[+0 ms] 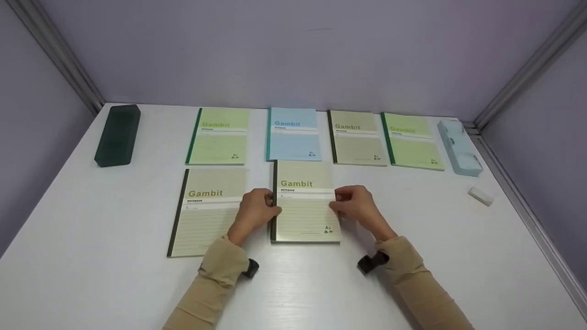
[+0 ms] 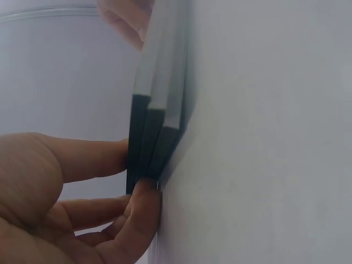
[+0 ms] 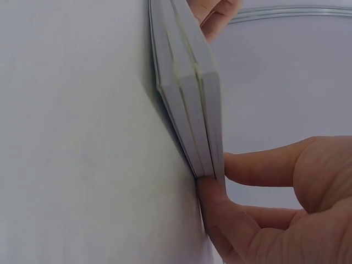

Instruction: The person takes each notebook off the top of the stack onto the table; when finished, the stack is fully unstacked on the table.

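In the head view a stack of notebooks [image 1: 305, 215] with a tan Gambit cover on top lies between my hands. My left hand [image 1: 257, 211] pinches its dark spine side, thumb on the cover. On the opposite side my right hand [image 1: 360, 206] pinches the page edge, thumb also on top. Both wrist views show three notebooks [image 2: 157, 104] layered slightly out of line, with fingers curled beneath the stack. Its near end stands a little off the white table. Another tan notebook [image 1: 211, 183] lies left, partly covered by my left hand and sleeve.
Along the back lie a green notebook [image 1: 220, 144], a blue one [image 1: 293, 142], a tan one [image 1: 357, 144] and a second green one [image 1: 415, 146]. A dark green case [image 1: 118, 135] stands far left. At right are a light blue case [image 1: 460, 149] and a white eraser [image 1: 480, 196].
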The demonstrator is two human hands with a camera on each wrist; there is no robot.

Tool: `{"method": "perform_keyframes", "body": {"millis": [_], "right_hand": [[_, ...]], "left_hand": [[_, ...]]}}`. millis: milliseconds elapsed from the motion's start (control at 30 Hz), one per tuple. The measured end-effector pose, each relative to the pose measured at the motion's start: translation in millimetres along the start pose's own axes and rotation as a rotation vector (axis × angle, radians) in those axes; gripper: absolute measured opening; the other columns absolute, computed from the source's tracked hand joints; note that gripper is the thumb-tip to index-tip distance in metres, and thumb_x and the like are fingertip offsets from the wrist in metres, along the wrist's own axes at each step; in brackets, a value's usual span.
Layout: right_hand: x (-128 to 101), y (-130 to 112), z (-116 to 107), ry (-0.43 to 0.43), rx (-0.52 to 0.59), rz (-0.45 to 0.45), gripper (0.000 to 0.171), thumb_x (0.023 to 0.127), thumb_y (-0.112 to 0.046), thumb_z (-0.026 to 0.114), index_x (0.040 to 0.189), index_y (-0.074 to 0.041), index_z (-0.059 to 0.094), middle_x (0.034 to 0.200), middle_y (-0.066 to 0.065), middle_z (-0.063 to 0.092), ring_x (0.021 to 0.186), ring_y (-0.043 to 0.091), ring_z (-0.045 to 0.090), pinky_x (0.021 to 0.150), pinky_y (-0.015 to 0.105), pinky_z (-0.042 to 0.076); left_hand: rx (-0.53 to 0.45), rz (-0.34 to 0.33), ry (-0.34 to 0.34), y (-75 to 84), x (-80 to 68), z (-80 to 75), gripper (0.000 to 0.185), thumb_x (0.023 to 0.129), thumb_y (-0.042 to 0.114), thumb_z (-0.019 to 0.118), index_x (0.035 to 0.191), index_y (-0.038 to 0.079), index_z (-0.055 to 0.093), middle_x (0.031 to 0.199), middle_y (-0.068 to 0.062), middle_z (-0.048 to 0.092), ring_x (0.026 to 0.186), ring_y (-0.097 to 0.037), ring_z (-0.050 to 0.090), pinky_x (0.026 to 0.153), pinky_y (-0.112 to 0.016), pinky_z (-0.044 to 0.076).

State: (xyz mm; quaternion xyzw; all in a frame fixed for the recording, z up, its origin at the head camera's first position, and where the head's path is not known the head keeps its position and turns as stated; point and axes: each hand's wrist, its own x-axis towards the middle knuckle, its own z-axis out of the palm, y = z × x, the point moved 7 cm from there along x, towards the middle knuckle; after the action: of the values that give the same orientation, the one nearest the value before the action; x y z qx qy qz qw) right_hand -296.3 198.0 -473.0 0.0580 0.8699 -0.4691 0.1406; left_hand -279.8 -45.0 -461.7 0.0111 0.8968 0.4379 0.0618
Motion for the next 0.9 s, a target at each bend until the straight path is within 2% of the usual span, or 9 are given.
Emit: {"method": "perform_keyframes", "body": {"millis": [267, 467, 633, 767, 900], "right_hand": [[2.1, -2.3, -0.5, 0.013, 0.010, 0.002, 0.040, 0.080, -0.003, 0.070, 0.119, 0.003, 0.062, 0.097, 0.011, 0.061, 0.080, 0.017, 0.055, 0.063, 0.024, 0.050], [4.5, -1.9, -1.0, 0.010, 0.013, -0.007, 0.043, 0.079, -0.001, 0.072, 0.121, 0.004, 0.061, 0.096, 0.011, 0.060, 0.080, 0.017, 0.054, 0.063, 0.024, 0.048], [4.4, 0.4, -2.2, -0.006, 0.005, 0.011, 0.046, 0.078, 0.000, 0.071, 0.122, 0.005, 0.059, 0.096, 0.012, 0.060, 0.079, 0.018, 0.054, 0.064, 0.024, 0.048], [2.9, 2.5, -3.5, -0.021, 0.029, 0.024, 0.040, 0.079, 0.000, 0.070, 0.116, 0.005, 0.057, 0.093, 0.010, 0.057, 0.077, 0.017, 0.053, 0.064, 0.024, 0.048], [4.0, 4.1, -6.1, -0.020, 0.065, 0.029, 0.028, 0.083, -0.007, 0.068, 0.107, 0.003, 0.057, 0.085, 0.006, 0.053, 0.071, 0.015, 0.051, 0.060, 0.024, 0.046]], "left_hand": [[0.010, -0.008, 0.003, 2.1, -0.7, -0.7, 0.022, 0.077, 0.012, 0.076, 0.093, -0.001, 0.067, 0.076, -0.004, 0.061, 0.065, -0.016, 0.051, 0.059, -0.028, 0.042], [0.015, -0.021, 0.009, 1.7, -0.6, -0.8, 0.032, 0.076, 0.014, 0.079, 0.099, -0.004, 0.066, 0.082, -0.007, 0.064, 0.070, -0.017, 0.055, 0.065, -0.032, 0.047], [0.020, -0.017, 0.011, 2.1, -2.2, 0.9, 0.036, 0.075, 0.016, 0.079, 0.101, -0.005, 0.065, 0.081, -0.007, 0.063, 0.069, -0.018, 0.054, 0.063, -0.032, 0.047], [0.020, -0.025, 0.010, 1.6, -2.6, 2.8, 0.036, 0.075, 0.016, 0.080, 0.100, -0.004, 0.065, 0.081, -0.007, 0.063, 0.068, -0.017, 0.054, 0.062, -0.031, 0.046], [0.008, -0.037, -0.004, 1.0, -2.2, 3.4, 0.036, 0.075, 0.016, 0.080, 0.101, -0.004, 0.065, 0.085, -0.007, 0.064, 0.070, -0.017, 0.055, 0.064, -0.031, 0.047]]}}
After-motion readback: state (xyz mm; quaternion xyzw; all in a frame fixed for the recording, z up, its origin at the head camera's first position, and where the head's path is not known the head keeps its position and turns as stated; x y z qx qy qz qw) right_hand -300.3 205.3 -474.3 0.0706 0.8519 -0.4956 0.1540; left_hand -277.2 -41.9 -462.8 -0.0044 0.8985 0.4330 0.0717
